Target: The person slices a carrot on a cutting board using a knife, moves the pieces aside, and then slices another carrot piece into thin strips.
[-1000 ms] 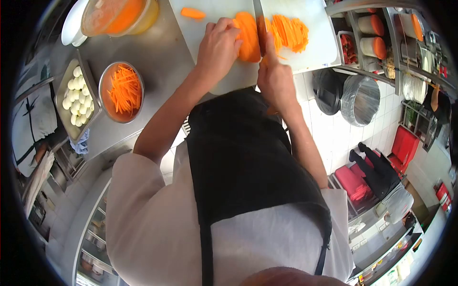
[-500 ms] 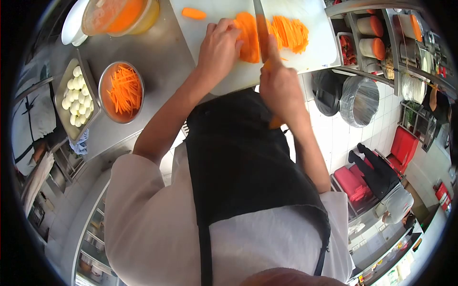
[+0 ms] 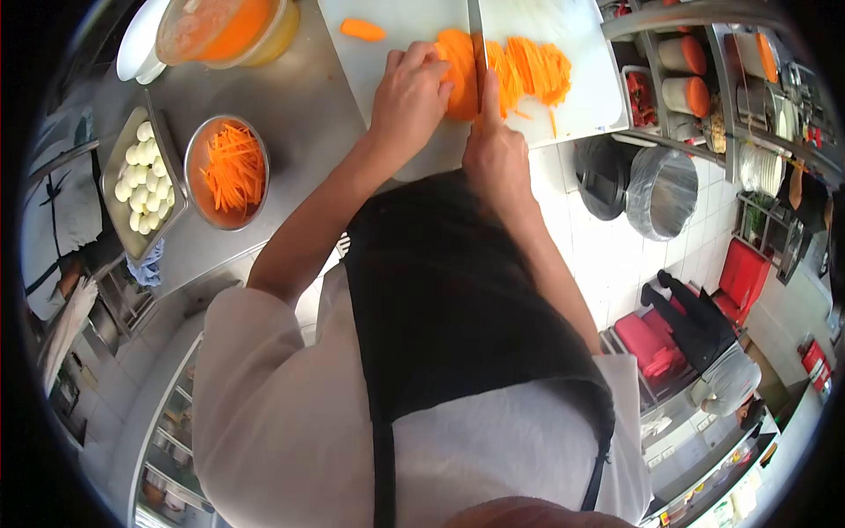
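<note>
Right hand (image 3: 497, 151) has moved forward onto the board edge since half a second ago, and the knife (image 3: 478, 33) now stands straighter, flat against the cut face of the carrot (image 3: 458, 63). A few stray strips now lie near the board's near right corner.

Going left to right, I see:
- Tray of white balls (image 3: 141, 176) at far left on the steel tabletop (image 3: 304, 97).
- Metal bowl of carrot strips (image 3: 227, 172) just beside the tray.
- Tub of orange liquid (image 3: 224, 26) further back, with a white dish (image 3: 136, 40) to its left.
- White cutting board (image 3: 396, 40) with a small carrot offcut (image 3: 363, 30) lying apart near its far left.
- Left hand (image 3: 409, 88) is clamped on the carrot from the left, fingers curled over the top. The carrot sits mid-board.
- Right hand is closed on the knife handle with the index finger stretched along the blade's spine. The handle itself is hidden under the hand.
- Pile of cut strips (image 3: 532, 66) lies just right of the blade, on the board.
- On the floor, right of the tabletop, are a black bin (image 3: 603, 172) and a lined bin (image 3: 664, 189).
- Shelf with orange-lidded tubs (image 3: 691, 66) at upper right.
- Another person in black (image 3: 704, 321) is at far right, well apart from me.
</note>
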### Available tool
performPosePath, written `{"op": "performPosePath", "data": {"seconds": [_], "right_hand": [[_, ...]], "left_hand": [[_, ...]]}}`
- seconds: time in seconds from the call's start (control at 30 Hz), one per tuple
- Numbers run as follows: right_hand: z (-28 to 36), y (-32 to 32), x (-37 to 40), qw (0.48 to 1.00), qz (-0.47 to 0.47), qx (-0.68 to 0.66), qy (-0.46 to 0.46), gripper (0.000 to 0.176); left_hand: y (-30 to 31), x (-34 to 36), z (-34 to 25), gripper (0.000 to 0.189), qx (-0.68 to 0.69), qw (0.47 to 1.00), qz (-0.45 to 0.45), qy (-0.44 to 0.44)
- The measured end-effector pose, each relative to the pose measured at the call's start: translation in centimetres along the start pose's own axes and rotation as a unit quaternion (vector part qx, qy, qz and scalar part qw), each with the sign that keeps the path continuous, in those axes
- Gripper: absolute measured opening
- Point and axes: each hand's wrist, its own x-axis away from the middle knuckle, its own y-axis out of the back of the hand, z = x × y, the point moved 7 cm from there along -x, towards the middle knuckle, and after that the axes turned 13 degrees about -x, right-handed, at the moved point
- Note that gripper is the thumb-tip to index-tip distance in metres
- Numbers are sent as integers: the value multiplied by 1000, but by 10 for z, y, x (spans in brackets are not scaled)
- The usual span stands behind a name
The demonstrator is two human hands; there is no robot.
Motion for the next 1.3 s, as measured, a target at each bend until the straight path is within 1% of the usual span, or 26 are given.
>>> {"op": "performPosePath", "data": {"seconds": [0.13,0.23,0.33,0.43,0.47,0.53,0.67,0.73,0.87,0.97,1.07,1.13,1.17,1.27,1.3], "right_hand": [[-2,5,-3,1000,-3,-16,9,83],[-4,5,-2,999,0,-38,7,81],[-7,8,-2,998,13,-60,4,82],[-10,12,-5,995,28,-93,-4,81],[-11,12,-6,994,34,-105,-9,80],[-11,10,-8,996,25,-90,0,82],[-16,5,-13,997,10,-76,8,81],[-17,6,-15,996,2,-89,15,79],[-15,12,-9,993,-2,-115,24,76],[-12,3,-3,998,23,-62,-7,76],[-8,4,-2,999,16,-34,-2,79],[-3,7,5,999,41,-22,-26,83],[-2,8,7,998,52,-15,-38,84],[4,3,9,999,43,-1,-10,86],[0,3,10,999,38,-16,-16,84]], "left_hand": [[1,10,-1,31,11,1000,-21,-10],[2,11,8,32,74,997,-32,-9],[2,13,8,31,71,997,10,-22],[3,15,7,32,85,996,13,-25],[4,15,5,32,74,997,10,-34],[7,16,3,32,51,997,4,-51],[5,16,4,34,57,998,17,-37],[4,15,5,34,66,997,24,-32],[6,16,3,35,47,998,2,-45],[4,18,2,34,34,998,5,-44],[3,22,1,34,23,999,13,-38],[4,19,-2,34,12,999,14,-34],[5,18,-2,33,11,999,8,-46],[3,20,-3,33,18,997,4,-69],[3,20,-2,33,19,997,9,-68]]}}
